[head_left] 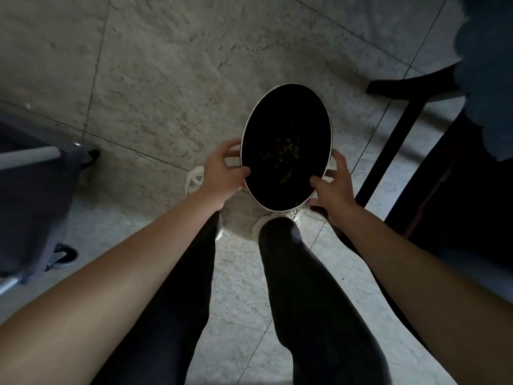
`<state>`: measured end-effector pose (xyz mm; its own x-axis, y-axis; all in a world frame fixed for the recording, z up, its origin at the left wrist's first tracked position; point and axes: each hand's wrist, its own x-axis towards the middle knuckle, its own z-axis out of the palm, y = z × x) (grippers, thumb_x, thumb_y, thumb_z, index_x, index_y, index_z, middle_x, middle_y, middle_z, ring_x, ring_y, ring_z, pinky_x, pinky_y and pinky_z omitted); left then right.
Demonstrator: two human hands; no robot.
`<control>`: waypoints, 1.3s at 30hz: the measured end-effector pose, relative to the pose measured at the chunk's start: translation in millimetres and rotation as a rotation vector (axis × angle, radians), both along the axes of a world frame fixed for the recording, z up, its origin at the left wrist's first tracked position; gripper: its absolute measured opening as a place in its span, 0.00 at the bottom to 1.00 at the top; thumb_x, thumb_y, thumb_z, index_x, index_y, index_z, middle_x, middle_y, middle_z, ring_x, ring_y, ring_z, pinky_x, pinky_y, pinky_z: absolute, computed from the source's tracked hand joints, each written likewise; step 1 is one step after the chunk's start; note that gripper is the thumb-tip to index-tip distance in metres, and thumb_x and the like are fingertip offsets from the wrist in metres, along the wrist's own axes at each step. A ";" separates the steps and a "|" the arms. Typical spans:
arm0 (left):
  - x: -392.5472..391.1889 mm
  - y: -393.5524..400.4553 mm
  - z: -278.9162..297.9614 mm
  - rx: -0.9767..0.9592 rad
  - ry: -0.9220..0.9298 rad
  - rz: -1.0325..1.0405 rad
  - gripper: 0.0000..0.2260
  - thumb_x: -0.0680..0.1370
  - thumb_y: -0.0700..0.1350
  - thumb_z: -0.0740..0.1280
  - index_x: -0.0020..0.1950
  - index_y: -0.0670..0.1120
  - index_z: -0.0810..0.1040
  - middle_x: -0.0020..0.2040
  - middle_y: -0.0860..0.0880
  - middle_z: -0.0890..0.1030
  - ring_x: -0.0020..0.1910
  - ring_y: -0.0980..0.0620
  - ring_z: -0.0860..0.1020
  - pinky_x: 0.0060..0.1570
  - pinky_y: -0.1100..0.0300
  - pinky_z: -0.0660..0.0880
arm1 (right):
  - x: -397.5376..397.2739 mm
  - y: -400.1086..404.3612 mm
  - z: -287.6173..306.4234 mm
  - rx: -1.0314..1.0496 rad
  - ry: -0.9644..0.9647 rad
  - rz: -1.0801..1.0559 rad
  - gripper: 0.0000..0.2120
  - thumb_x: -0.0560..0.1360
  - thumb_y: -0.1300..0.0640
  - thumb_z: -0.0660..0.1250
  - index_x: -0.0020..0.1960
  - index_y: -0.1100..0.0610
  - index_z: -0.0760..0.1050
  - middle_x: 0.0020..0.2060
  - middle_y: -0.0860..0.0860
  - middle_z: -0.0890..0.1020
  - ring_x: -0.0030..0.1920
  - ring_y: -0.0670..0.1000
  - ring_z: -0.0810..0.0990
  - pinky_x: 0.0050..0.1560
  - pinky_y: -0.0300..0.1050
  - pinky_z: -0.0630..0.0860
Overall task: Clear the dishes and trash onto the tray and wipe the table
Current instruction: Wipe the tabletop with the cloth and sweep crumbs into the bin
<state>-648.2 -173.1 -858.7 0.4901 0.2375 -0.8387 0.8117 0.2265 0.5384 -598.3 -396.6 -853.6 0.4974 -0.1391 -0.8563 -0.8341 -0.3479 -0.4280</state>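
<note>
Above the pale stone-tiled floor (166, 65), between your two forearms, you held a black oval plate (286, 147) with a thin light rim, tilted so that its dark face turned up toward the camera. Your left hand (222, 176) gripped the plate's left edge: the thumb lay curled over the rim onto the dark face, and the fingers wrapped round behind the edge, only their upper knuckles showing. Your right hand (334, 187) gripped the lower right edge in mirror fashion, thumb tip pressed on the face just inside the rim, fingers bent round the outside and underneath. Neither hand was slack; both were closed on the plate, which hung clear of any surface. Small yellowish-brown food scraps (288, 151) clung to the middle of the plate's face; what they were could not be told.

Below the plate stood your legs in dark trousers (305, 287) and light-coloured shoes (195, 179), one shoe showing beside the left wrist. At the left edge stood a grey wheeled cart (33, 204) with a pale handle bar and a castor near the floor. At the right, a dark table leg and foot (399, 129) crossed the tiles, with blue fabric (488, 65) above it in the upper right corner.
</note>
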 end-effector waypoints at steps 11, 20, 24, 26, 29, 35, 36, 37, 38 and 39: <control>-33.7 33.7 186.9 -0.047 -0.012 -0.006 0.36 0.71 0.28 0.74 0.70 0.59 0.72 0.62 0.55 0.76 0.55 0.49 0.83 0.48 0.43 0.84 | -7.8 29.9 200.6 0.008 -0.025 0.102 0.34 0.76 0.66 0.70 0.70 0.34 0.65 0.54 0.47 0.74 0.52 0.49 0.80 0.38 0.48 0.85; -12.6 63.0 351.8 0.231 -0.059 -0.138 0.36 0.70 0.34 0.74 0.74 0.57 0.70 0.64 0.54 0.77 0.53 0.52 0.82 0.42 0.64 0.81 | -12.8 54.4 354.7 0.083 -0.008 -0.031 0.35 0.75 0.66 0.72 0.74 0.40 0.67 0.57 0.53 0.80 0.52 0.55 0.86 0.42 0.49 0.86; -3.7 70.4 408.1 0.280 -0.123 -0.178 0.34 0.64 0.38 0.72 0.66 0.63 0.72 0.57 0.61 0.81 0.51 0.49 0.84 0.54 0.46 0.82 | -13.0 51.2 403.5 0.146 -0.030 -0.002 0.32 0.76 0.61 0.72 0.74 0.38 0.67 0.55 0.55 0.85 0.51 0.53 0.87 0.40 0.47 0.85; 1.8 74.3 428.4 0.292 -0.133 -0.170 0.34 0.65 0.36 0.72 0.68 0.59 0.74 0.58 0.60 0.81 0.48 0.49 0.85 0.53 0.45 0.82 | -9.2 47.5 426.9 0.128 -0.097 0.025 0.28 0.78 0.54 0.71 0.73 0.36 0.67 0.53 0.52 0.85 0.52 0.53 0.86 0.41 0.49 0.85; 13.2 77.7 446.7 0.255 -0.140 -0.116 0.34 0.68 0.31 0.71 0.73 0.50 0.73 0.59 0.57 0.80 0.52 0.49 0.83 0.52 0.44 0.83 | 5.1 30.7 454.8 0.006 -0.271 0.071 0.24 0.80 0.48 0.68 0.74 0.38 0.68 0.53 0.49 0.82 0.53 0.51 0.84 0.42 0.49 0.86; 39.1 48.0 465.1 0.202 -0.064 -0.008 0.32 0.70 0.29 0.69 0.71 0.51 0.73 0.60 0.55 0.79 0.53 0.46 0.83 0.40 0.50 0.84 | 43.7 -47.7 471.2 -0.279 -0.619 0.325 0.24 0.79 0.54 0.71 0.73 0.49 0.71 0.60 0.53 0.81 0.55 0.51 0.83 0.62 0.49 0.77; 42.1 41.8 464.9 0.206 -0.057 0.008 0.31 0.70 0.29 0.69 0.70 0.51 0.74 0.60 0.55 0.79 0.53 0.46 0.83 0.38 0.52 0.84 | 51.2 -66.1 469.5 -0.337 -0.670 0.366 0.24 0.78 0.55 0.71 0.73 0.51 0.72 0.61 0.54 0.81 0.58 0.53 0.82 0.64 0.50 0.76; 44.6 35.0 464.7 0.214 -0.052 0.020 0.29 0.70 0.29 0.69 0.68 0.50 0.75 0.60 0.55 0.79 0.53 0.47 0.83 0.36 0.54 0.83 | 58.5 -86.4 467.2 -0.387 -0.710 0.389 0.24 0.78 0.56 0.72 0.72 0.51 0.73 0.62 0.55 0.79 0.60 0.54 0.81 0.65 0.51 0.75; 46.5 28.0 463.7 0.224 -0.046 0.032 0.27 0.70 0.29 0.69 0.66 0.50 0.76 0.59 0.55 0.80 0.53 0.47 0.82 0.35 0.56 0.83 | 65.7 -108.2 464.1 -0.423 -0.743 0.401 0.24 0.77 0.56 0.72 0.72 0.51 0.73 0.63 0.55 0.78 0.62 0.55 0.79 0.66 0.52 0.74; 48.2 20.9 462.2 0.234 -0.037 0.047 0.25 0.71 0.29 0.69 0.63 0.50 0.77 0.59 0.54 0.80 0.53 0.48 0.82 0.34 0.56 0.82 | 73.1 -131.1 460.5 -0.453 -0.772 0.409 0.24 0.77 0.55 0.72 0.72 0.52 0.73 0.64 0.55 0.77 0.64 0.56 0.78 0.67 0.52 0.73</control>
<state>-600.0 -152.2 -396.4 0.5033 0.4465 -0.7398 0.7821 0.1288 0.6098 -525.2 -527.8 -393.1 0.9806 -0.0666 -0.1843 -0.1604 -0.8131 -0.5596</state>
